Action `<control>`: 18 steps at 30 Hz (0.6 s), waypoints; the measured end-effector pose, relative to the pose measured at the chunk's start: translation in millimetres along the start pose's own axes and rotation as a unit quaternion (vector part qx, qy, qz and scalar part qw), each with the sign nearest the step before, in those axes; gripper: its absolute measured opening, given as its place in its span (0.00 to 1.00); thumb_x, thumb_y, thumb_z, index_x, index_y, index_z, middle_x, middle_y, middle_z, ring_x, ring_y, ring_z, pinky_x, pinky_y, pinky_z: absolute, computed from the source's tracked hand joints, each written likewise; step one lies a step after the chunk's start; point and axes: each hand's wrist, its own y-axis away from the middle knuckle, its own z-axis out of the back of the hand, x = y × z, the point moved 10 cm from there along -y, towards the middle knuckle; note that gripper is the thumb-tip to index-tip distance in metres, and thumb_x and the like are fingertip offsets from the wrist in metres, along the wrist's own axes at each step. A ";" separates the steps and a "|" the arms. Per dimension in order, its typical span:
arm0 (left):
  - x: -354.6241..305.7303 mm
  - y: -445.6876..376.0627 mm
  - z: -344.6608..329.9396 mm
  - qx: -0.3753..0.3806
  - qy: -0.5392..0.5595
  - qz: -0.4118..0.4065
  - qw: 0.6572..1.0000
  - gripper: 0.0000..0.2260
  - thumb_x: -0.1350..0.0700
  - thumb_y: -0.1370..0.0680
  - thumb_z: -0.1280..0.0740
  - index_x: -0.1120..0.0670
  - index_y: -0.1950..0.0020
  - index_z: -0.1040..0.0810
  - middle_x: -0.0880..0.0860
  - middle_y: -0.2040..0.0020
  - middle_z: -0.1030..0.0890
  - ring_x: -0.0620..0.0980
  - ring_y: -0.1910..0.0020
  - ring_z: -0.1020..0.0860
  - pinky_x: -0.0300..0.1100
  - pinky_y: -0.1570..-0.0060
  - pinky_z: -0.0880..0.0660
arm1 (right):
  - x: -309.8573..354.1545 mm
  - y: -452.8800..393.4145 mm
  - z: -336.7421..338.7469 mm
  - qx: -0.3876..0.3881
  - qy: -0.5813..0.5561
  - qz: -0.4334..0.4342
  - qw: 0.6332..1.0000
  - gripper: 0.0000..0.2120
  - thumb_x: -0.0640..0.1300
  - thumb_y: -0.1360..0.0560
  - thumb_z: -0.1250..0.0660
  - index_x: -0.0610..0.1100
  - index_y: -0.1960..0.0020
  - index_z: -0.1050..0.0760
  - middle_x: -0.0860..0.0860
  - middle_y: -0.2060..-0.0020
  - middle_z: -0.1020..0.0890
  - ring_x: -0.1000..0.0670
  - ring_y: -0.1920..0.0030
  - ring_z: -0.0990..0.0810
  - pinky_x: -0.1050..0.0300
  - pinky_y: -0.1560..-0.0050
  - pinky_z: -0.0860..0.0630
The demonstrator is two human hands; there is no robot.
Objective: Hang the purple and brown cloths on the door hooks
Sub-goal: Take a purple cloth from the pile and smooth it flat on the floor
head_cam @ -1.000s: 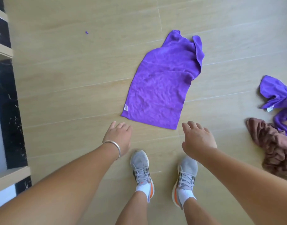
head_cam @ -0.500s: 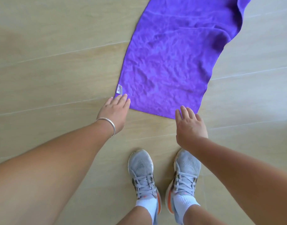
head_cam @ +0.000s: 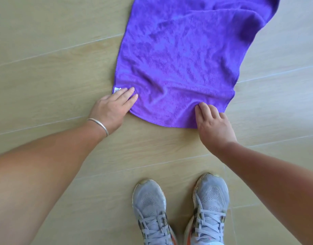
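On the wooden floor (head_cam: pixel 46 71), just ahead of our grey shoes (head_cam: pixel 180 207), we find the purple cloth (head_cam: pixel 178 59) lying mostly flat, its far end rumpled and running out of view. Our left hand (head_cam: pixel 111 110) rests on the near corner of the cloth beside the small white tag (head_cam: pixel 116 89); its fingers (head_cam: pixel 129 93) lie nearly straight on the fabric, and we cannot tell whether the thumb has got under the hem. Our right hand (head_cam: pixel 214 124) sits on the cloth's near edge, short of the other near corner, its fingers (head_cam: pixel 201 110) curled and bunching a small fold, so it seems to be starting a pinch rather than holding firmly. The brown cloth and the door hooks are not in view.

We judge that the pickup has barely begun. If the left hand lifts without a real pinch, that corner will likely slip away and the cloth will swing from the right hand alone. A shallow pinch on the right could also let go once the cloth's weight comes on. Because the cloth is long, its far end may drag across the floor as we rise, or catch under our shoes.
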 end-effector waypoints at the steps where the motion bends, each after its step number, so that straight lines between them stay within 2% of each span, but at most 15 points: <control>1: -0.8 -1.5 2.2 0.008 0.009 0.001 1.000 0.21 0.65 0.27 0.37 0.60 0.34 0.23 0.58 0.33 0.24 0.58 0.37 0.23 0.51 0.49 0.22 | -2.7 -1.5 4.8 -0.015 -0.013 0.001 1.000 0.26 0.38 0.25 0.55 0.36 0.28 0.39 0.41 0.32 0.32 0.40 0.42 0.29 0.46 0.51 0.27; 3: -4.6 -0.3 7.9 0.041 0.033 0.009 0.999 0.20 0.62 0.26 0.42 0.60 0.35 0.22 0.59 0.35 0.22 0.59 0.39 0.22 0.53 0.48 0.22 | -7.9 0.7 13.8 -0.034 -0.042 0.001 0.999 0.23 0.38 0.26 0.51 0.39 0.33 0.32 0.45 0.37 0.29 0.41 0.49 0.27 0.47 0.52 0.28; 5: -10.2 10.8 16.0 0.072 0.049 0.018 0.996 0.21 0.62 0.27 0.41 0.61 0.35 0.22 0.60 0.37 0.21 0.59 0.40 0.21 0.54 0.46 0.23 | -10.7 11.7 19.7 -0.028 -0.041 0.002 0.999 0.19 0.38 0.26 0.50 0.43 0.38 0.30 0.49 0.42 0.27 0.44 0.49 0.26 0.51 0.51 0.31; 8: -19.9 43.0 28.8 0.113 0.053 0.026 0.992 0.23 0.66 0.27 0.40 0.61 0.32 0.25 0.61 0.35 0.23 0.60 0.38 0.22 0.53 0.40 0.27 | -12.8 44.9 27.4 0.008 -0.042 0.002 0.999 0.18 0.40 0.26 0.52 0.47 0.40 0.31 0.52 0.44 0.26 0.48 0.42 0.28 0.54 0.45 0.34; 11: -30.7 81.3 43.2 0.206 0.043 0.032 0.977 0.27 0.65 0.22 0.43 0.54 0.23 0.39 0.54 0.25 0.34 0.51 0.27 0.34 0.44 0.29 0.40 | -18.8 89.2 48.3 0.029 -0.047 -0.005 0.998 0.17 0.40 0.26 0.52 0.49 0.42 0.31 0.53 0.45 0.26 0.50 0.39 0.30 0.55 0.41 0.36; 14: -51.2 109.1 80.5 0.267 0.033 0.014 0.963 0.29 0.64 0.21 0.47 0.50 0.21 0.46 0.48 0.22 0.41 0.44 0.24 0.42 0.39 0.27 0.50 | -25.3 132.0 79.3 0.053 -0.039 -0.002 0.998 0.16 0.40 0.24 0.51 0.48 0.42 0.31 0.52 0.45 0.26 0.49 0.36 0.32 0.54 0.36 0.38; 18: -67.6 124.5 154.5 0.288 0.046 0.014 0.957 0.30 0.64 0.21 0.47 0.48 0.21 0.47 0.47 0.21 0.42 0.42 0.24 0.45 0.39 0.26 0.55 | -43.9 172.4 144.9 0.064 -0.032 0.006 0.997 0.17 0.39 0.23 0.51 0.49 0.38 0.32 0.53 0.40 0.27 0.50 0.31 0.36 0.53 0.31 0.41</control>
